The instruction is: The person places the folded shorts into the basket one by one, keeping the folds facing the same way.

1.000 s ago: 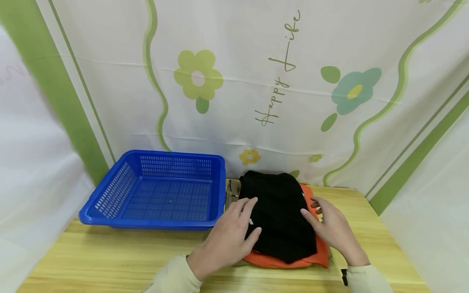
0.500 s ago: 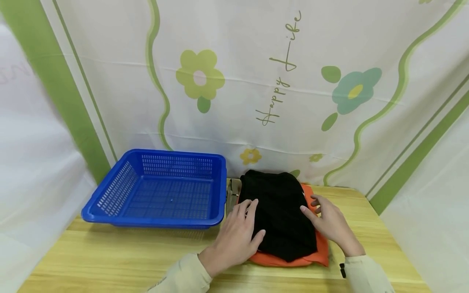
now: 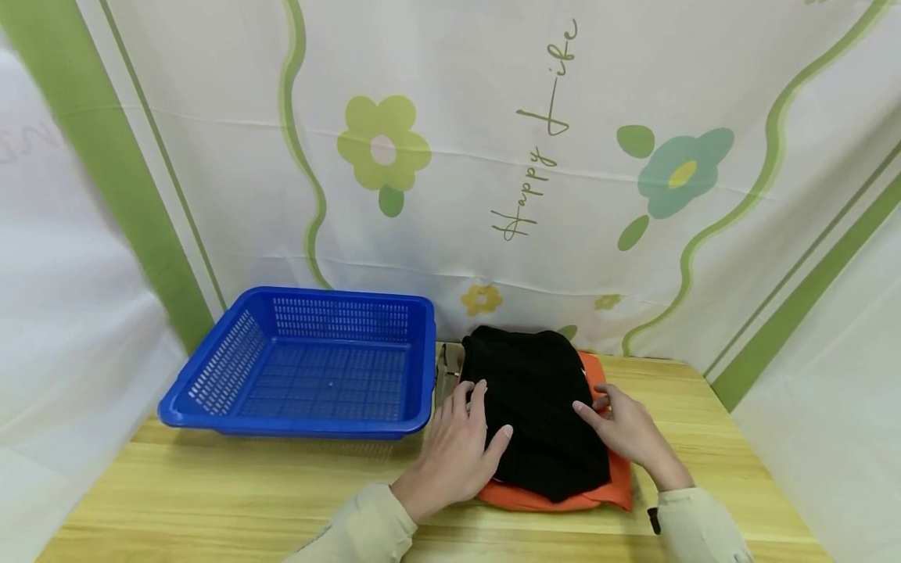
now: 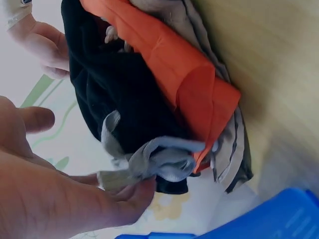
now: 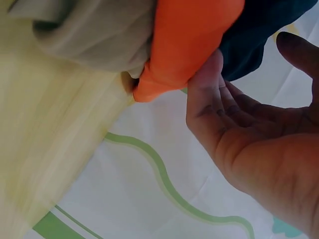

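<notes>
Wood-grained table (image 3: pixel 267 493) bears black garment (image 3: pixel 538 414) flanked by fingers (image 3: pixel 478 403).

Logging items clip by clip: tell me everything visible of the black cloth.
Soft-looking and matte, the black cloth looks folded into a rumpled bundle. It lies on an orange cloth, which shows along its right and near edges, right of the blue basket. A grey cord, tied in loops, sits at its left edge by the left hand. The right hand is at its right edge; whether it touches is unclear.

Left hand (image 4: pixel 70 199) at a grey bow (image 4: pixel 164 162) — black garment (image 4: pixel 119 79), orange cloth (image 4: pixel 174 59), beige fabric (image 4: pixel 172 15) in layers
</notes>
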`<action>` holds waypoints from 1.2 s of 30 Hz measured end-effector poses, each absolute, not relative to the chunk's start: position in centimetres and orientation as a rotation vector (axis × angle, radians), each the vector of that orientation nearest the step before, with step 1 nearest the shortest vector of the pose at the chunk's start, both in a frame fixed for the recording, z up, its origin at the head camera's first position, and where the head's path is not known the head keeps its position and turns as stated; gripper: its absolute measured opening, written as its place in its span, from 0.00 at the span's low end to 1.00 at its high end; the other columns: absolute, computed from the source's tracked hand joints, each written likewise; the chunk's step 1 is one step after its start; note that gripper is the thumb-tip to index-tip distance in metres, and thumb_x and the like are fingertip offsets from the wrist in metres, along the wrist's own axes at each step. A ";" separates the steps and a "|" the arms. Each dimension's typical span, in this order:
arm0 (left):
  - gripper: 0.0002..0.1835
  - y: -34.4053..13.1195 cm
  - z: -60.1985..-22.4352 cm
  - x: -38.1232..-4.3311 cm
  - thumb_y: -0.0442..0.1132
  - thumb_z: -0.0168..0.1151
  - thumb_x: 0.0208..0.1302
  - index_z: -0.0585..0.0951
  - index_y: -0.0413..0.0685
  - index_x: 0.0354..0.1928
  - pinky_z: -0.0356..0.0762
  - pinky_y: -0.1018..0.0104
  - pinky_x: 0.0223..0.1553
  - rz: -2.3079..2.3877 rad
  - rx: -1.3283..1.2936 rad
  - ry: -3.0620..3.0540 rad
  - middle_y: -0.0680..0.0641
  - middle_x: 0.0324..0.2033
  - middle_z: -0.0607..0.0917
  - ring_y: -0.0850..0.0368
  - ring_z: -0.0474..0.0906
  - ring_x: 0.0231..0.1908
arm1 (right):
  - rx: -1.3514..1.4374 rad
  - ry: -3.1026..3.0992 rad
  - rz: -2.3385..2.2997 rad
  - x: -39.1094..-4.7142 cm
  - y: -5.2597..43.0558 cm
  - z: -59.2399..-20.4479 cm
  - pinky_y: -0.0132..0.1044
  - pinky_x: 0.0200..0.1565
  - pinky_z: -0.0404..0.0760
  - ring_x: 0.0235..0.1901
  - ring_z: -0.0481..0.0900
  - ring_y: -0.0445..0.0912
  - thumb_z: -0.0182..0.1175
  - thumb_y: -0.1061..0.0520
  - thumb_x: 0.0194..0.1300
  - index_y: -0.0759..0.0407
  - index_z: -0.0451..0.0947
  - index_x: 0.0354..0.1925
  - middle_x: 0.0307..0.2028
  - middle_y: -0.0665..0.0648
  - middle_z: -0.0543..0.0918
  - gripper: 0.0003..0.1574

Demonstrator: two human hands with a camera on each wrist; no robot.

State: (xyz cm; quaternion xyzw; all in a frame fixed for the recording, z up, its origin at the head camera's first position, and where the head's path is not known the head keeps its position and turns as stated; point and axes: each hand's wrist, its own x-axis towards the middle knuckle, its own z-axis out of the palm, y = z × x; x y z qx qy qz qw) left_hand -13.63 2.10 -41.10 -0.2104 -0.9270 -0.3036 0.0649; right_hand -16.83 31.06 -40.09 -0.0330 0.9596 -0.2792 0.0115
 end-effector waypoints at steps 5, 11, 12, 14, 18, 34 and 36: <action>0.41 2.3 -41.5 -13.9 0.57 0.50 0.77 0.53 0.37 0.79 0.65 0.38 0.65 -1.095 -0.559 -2.853 0.28 0.71 0.60 0.34 0.61 0.70 | -0.073 2.941 -0.869 -16.8 31.1 -40.6 0.54 0.46 0.82 0.47 0.82 0.59 0.58 0.36 0.73 0.78 0.61 0.69 0.49 0.69 0.82 0.51; 0.45 2.3 -42.1 -14.5 0.63 0.46 0.77 0.48 0.40 0.80 0.59 0.37 0.68 -1.282 -0.502 -2.871 0.28 0.73 0.57 0.32 0.55 0.72 | -0.058 2.910 -0.872 -16.9 31.1 -41.2 0.53 0.46 0.81 0.43 0.82 0.55 0.59 0.38 0.73 0.79 0.63 0.67 0.45 0.65 0.83 0.49; 0.46 2.4 -42.1 -14.6 0.64 0.46 0.76 0.47 0.41 0.81 0.58 0.36 0.69 -1.318 -0.490 -2.872 0.28 0.74 0.56 0.31 0.54 0.73 | -0.054 2.907 -0.871 -16.9 31.1 -41.2 0.53 0.46 0.81 0.43 0.82 0.55 0.60 0.38 0.73 0.78 0.63 0.67 0.44 0.64 0.83 0.49; 0.47 2.4 -42.0 -14.8 0.66 0.45 0.76 0.45 0.42 0.81 0.56 0.36 0.70 -1.382 -0.462 -2.868 0.28 0.75 0.54 0.31 0.51 0.74 | -0.050 2.904 -0.872 -16.9 31.0 -41.3 0.53 0.46 0.81 0.43 0.82 0.54 0.60 0.38 0.73 0.79 0.63 0.66 0.42 0.63 0.82 0.49; 0.47 2.4 -41.9 -15.1 0.65 0.46 0.76 0.46 0.40 0.81 0.54 0.35 0.70 -1.510 -0.409 -2.823 0.28 0.75 0.52 0.30 0.50 0.74 | -0.010 2.849 -0.944 -16.9 31.0 -41.4 0.47 0.43 0.79 0.41 0.79 0.52 0.61 0.38 0.72 0.78 0.62 0.66 0.38 0.60 0.80 0.49; 0.45 2.3 -42.1 -16.7 0.59 0.54 0.75 0.53 0.34 0.78 0.63 0.37 0.66 -1.826 -0.075 -2.683 0.30 0.70 0.67 0.34 0.63 0.69 | 0.048 2.665 -1.312 -17.1 31.3 -42.2 0.44 0.44 0.80 0.43 0.79 0.51 0.68 0.46 0.68 0.71 0.66 0.57 0.45 0.62 0.81 0.36; 0.45 2.4 -42.1 -16.8 0.58 0.55 0.74 0.54 0.33 0.77 0.64 0.38 0.65 -1.880 -0.034 -2.638 0.30 0.69 0.68 0.35 0.64 0.69 | 0.050 2.657 -1.317 -17.1 31.3 -42.2 0.44 0.44 0.79 0.43 0.79 0.50 0.68 0.47 0.68 0.70 0.66 0.55 0.44 0.62 0.80 0.34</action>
